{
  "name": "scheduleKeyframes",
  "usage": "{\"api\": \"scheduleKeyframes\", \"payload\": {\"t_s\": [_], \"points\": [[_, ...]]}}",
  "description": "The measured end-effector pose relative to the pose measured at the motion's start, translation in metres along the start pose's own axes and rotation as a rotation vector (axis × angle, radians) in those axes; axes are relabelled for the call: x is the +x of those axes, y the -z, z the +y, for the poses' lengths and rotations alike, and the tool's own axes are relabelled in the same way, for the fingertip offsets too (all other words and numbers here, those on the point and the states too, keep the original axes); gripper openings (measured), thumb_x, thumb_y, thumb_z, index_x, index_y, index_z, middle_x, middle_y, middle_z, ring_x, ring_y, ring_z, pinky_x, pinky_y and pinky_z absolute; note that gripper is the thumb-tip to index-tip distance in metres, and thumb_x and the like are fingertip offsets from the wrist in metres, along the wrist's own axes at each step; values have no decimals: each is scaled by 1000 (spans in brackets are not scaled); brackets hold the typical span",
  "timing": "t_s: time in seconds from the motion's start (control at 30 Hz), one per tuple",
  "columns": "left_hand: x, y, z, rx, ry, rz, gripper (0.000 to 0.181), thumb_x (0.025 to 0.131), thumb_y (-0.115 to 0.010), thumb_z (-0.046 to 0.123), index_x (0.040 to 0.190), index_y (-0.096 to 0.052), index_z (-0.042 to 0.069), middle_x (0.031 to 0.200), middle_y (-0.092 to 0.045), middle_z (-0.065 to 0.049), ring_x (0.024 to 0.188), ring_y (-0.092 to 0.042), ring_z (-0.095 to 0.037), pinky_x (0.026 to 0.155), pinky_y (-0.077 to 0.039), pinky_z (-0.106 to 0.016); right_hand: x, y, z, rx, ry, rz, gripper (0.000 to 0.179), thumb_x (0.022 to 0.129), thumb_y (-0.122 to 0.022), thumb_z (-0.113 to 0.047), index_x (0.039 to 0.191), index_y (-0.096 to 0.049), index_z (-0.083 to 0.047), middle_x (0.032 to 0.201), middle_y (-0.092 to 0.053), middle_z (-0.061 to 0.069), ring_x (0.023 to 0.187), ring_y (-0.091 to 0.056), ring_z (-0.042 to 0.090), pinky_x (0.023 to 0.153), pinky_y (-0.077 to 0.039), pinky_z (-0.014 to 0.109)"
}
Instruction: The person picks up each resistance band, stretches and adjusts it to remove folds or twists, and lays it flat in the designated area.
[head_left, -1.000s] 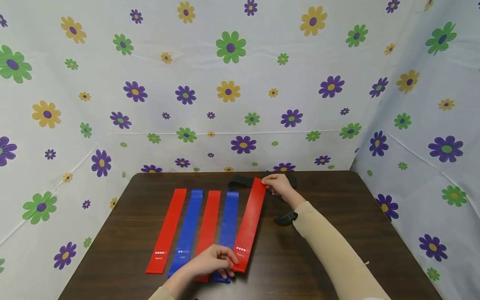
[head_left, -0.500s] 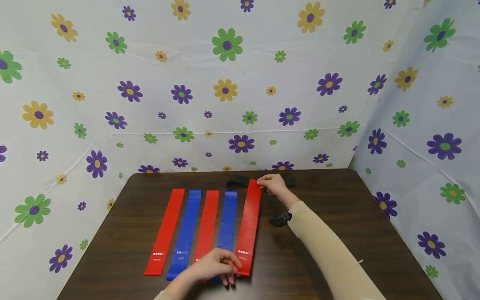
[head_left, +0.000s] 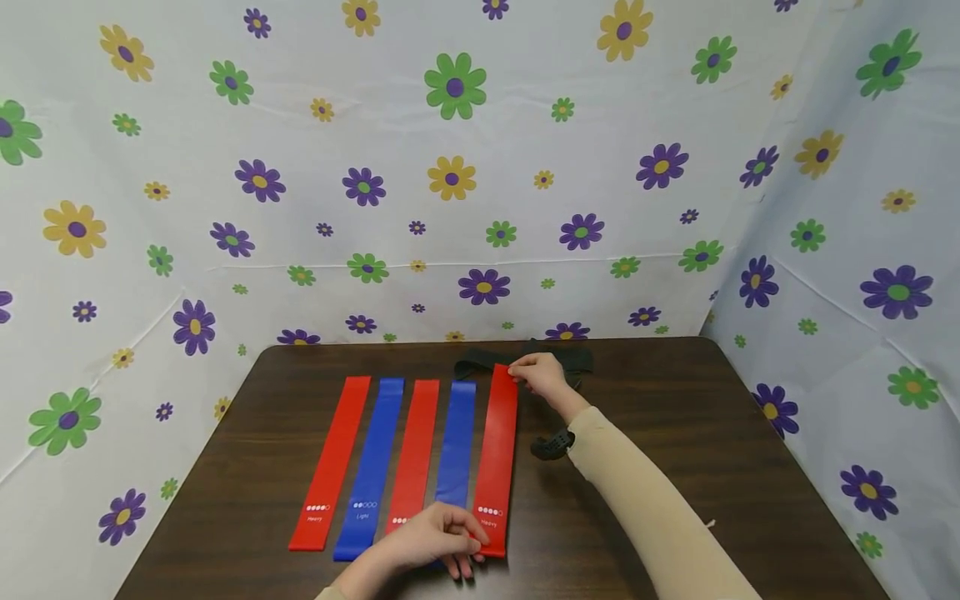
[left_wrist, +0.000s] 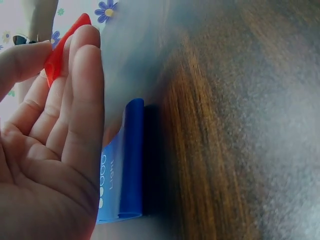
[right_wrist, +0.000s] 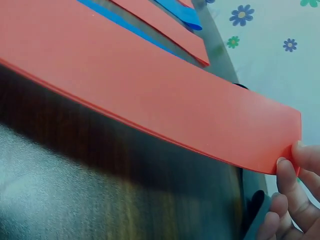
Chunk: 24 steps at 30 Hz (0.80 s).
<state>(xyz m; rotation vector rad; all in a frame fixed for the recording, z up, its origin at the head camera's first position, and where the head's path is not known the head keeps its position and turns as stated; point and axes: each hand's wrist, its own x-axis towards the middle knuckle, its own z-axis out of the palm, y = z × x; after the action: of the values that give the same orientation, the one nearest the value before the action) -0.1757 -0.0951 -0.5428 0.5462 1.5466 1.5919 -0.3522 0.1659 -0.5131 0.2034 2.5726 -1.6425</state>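
Observation:
A red resistance band (head_left: 497,450) printed "Heavy" stretches lengthwise between both hands at the right end of a row. My right hand (head_left: 542,374) pinches its far corner between thumb and fingertips. In the right wrist view the red band (right_wrist: 165,100) hangs above the table, casting a shadow. My left hand (head_left: 435,537) pinches the near end; in the left wrist view the thumb and fingers of the left hand (left_wrist: 55,125) grip a red edge. Beneath the left hand lies a blue band (head_left: 455,442), its near end mostly hidden, its "Light" print showing in the left wrist view.
Left of it lie another red band (head_left: 416,442), a blue band (head_left: 372,467) and a red band (head_left: 332,458), roughly parallel. Black straps (head_left: 573,361) lie at the back of the dark wooden table (head_left: 660,433). A flowered cloth (head_left: 525,150) hangs behind and at the sides.
The held red band has straightened from a slant to lie nearly parallel with the blue one. Its far end moved left and slightly nearer, its near end slightly right, both hands moving with it.

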Motion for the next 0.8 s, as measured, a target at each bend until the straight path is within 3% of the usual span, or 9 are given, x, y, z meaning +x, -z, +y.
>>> {"api": "scheduleKeyframes", "payload": {"t_s": [0.23, 0.43, 0.57, 0.8], "points": [[1, -3, -3, 8, 24, 43, 23, 96, -59, 12, 104, -68, -6, 90, -70, -20, 63, -65, -9, 56, -54, -22, 0, -12, 5, -49, 11, 41, 19, 88, -71, -21, 97, -76, -6, 83, -72, 5, 75, -62, 26, 58, -50, 29], [3, -1, -5, -17, 32, 31, 23, 97, -52, 7, 107, -66, -8, 93, -69, -23, 65, -66, -10, 58, -55, -23, 2, -14, 4, -55, 7, 60, 20, 89, -70, -23, 98, -76, -6, 86, -72, 6, 81, -64, 29, 62, -52, 30], [5, -1, -6, 7, 44, 32, 22, 97, -52, 7, 107, -67, -6, 94, -69, -23, 66, -66, -11, 58, -55, -24, 1, -16, 4, -51, 8, 63, 20, 88, -70, -22, 99, -75, -5, 88, -72, 6, 82, -65, 29, 64, -54, 30], [11, -6, -2, 69, 59, 95, 19, 95, -54, 6, 99, -70, -3, 86, -70, -20, 62, -65, -10, 56, -55, -24, 5, -22, 7, -72, 28, 91, 18, 86, -72, -21, 96, -76, -5, 85, -72, 6, 76, -65, 22, 63, -53, 30]]}}
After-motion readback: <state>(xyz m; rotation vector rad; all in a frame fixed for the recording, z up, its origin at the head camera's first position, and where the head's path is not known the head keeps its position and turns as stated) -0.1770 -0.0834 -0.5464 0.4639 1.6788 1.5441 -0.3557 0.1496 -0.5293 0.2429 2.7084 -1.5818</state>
